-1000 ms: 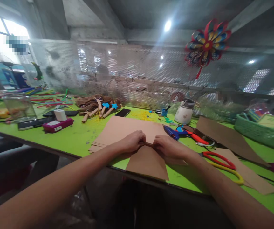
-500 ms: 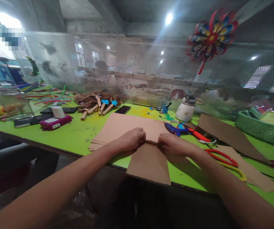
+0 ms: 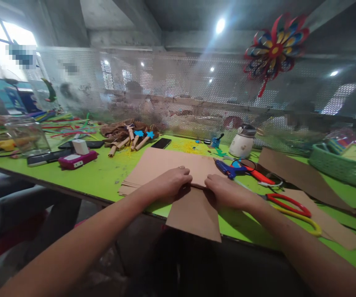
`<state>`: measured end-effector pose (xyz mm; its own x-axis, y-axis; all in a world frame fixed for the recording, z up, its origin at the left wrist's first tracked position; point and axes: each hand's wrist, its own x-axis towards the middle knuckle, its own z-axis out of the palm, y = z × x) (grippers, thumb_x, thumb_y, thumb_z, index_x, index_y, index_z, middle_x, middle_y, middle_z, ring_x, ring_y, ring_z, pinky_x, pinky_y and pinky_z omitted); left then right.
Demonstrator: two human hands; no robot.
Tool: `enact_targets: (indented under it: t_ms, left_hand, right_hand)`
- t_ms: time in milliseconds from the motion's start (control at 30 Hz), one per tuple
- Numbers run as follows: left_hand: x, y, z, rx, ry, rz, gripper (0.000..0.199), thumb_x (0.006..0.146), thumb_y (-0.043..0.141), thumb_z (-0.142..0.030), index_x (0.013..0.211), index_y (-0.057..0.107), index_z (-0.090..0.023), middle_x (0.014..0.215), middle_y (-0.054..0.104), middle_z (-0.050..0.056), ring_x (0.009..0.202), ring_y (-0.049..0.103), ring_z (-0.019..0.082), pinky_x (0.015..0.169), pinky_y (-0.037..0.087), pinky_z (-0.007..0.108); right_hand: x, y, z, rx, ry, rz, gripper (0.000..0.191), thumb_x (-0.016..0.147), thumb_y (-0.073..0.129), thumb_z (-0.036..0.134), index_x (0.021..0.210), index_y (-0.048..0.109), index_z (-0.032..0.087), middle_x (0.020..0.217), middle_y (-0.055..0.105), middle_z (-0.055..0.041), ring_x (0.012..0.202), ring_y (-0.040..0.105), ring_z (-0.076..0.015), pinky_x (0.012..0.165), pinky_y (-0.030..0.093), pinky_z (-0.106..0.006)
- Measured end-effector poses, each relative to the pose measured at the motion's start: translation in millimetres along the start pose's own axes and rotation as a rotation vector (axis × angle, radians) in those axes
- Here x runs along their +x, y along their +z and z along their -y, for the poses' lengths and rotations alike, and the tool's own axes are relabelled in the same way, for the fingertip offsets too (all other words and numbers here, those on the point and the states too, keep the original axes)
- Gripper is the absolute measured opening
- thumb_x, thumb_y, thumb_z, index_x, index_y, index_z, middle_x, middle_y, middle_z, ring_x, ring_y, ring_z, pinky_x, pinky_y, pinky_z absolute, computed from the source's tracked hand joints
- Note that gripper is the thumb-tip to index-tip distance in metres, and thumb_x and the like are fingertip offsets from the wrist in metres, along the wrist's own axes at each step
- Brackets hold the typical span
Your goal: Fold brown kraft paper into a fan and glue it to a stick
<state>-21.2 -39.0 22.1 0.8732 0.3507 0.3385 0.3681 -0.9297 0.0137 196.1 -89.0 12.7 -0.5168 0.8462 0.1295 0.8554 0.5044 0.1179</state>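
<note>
folded far edge of brown paper strip [image 3: 193,216] is pinched by left hand [image 3: 177,182] and right hand [image 3: 224,190], fingers curled narrow, apparently so the crease is held even. strip's near end is hung past the edge of green table [image 3: 103,181], beside paper stack [image 3: 165,161], likely for arm room. colored cards are held in green basket [image 3: 342,171]; glass jar [image 3: 31,142] contents can't be told; flask [image 3: 240,145] is lidded, contents hidden.

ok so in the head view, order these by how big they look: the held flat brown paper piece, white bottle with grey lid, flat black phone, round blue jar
1. Brown paper piece, helped by being nearest the camera
2. White bottle
3. Black phone
4. Blue jar
</note>
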Motion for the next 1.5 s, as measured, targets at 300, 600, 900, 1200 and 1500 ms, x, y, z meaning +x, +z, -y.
enact_targets:
  t_ms: [300,600,900,1200,1500]
  left_hand:
    - [9.4,-2.5,12.3,-0.210,-0.246,0.022,0.021,0.072,0.047,-0.018,0.083,0.065,-0.016,0.085,0.061,0.006,0.077,0.052,0.016,0.067,0.038,0.025]
    - [36.8,-13.4,37.2,-0.606,-0.298,0.290,0.041,0.081,0.043,-0.047,0.065,0.061,-0.013,0.057,0.050,-0.001,0.053,0.039,0.010,0.052,0.032,0.023]
    - [25.2,-1.5,27.6,-0.863,-0.257,0.204,0.034,0.082,0.044,-0.043,0.079,0.062,-0.014,0.085,0.061,0.004,0.076,0.048,0.015,0.072,0.037,0.025]
    - [25.6,6.8,25.0,-0.915,-0.331,0.191,0.035,0.079,0.047,-0.048,0.077,0.057,-0.014,0.075,0.053,0.001,0.067,0.043,0.012,0.063,0.036,0.024]
    - [25.9,0.4,17.3,-0.758,-0.292,0.160,0.035,0.083,0.042,-0.046,0.074,0.053,-0.014,0.068,0.048,-0.001,0.061,0.041,0.011,0.058,0.033,0.023]
  right_hand:
    - [6.5,5.8,-6.3,0.023,0.046,0.006,0.009,0.074,0.049,0.009,0.076,0.054,0.018,0.081,0.056,-0.0063,0.074,0.050,-0.0177,0.060,0.030,-0.027]
    - [12.9,-1.9,7.1,-0.013,0.060,-0.212,0.012,0.078,0.045,0.006,0.082,0.052,0.015,0.085,0.052,-0.0067,0.075,0.047,-0.0163,0.067,0.034,-0.027]
    - [16.3,3.1,4.8,0.031,0.116,-0.419,0.014,0.081,0.041,0.007,0.075,0.050,0.016,0.084,0.050,-0.0085,0.077,0.045,-0.0186,0.072,0.038,-0.030]
    - [18.8,2.3,-6.1,0.380,0.148,-0.503,0.012,0.075,0.046,0.010,0.078,0.056,0.017,0.087,0.052,-0.0063,0.079,0.049,-0.0168,0.071,0.042,-0.029]
    - [17.9,-9.3,-12.9,1.092,0.316,-0.208,0.031,0.076,0.054,0.039,0.091,0.064,0.014,0.083,0.063,-0.0048,0.074,0.056,-0.0155,0.058,0.041,-0.025]
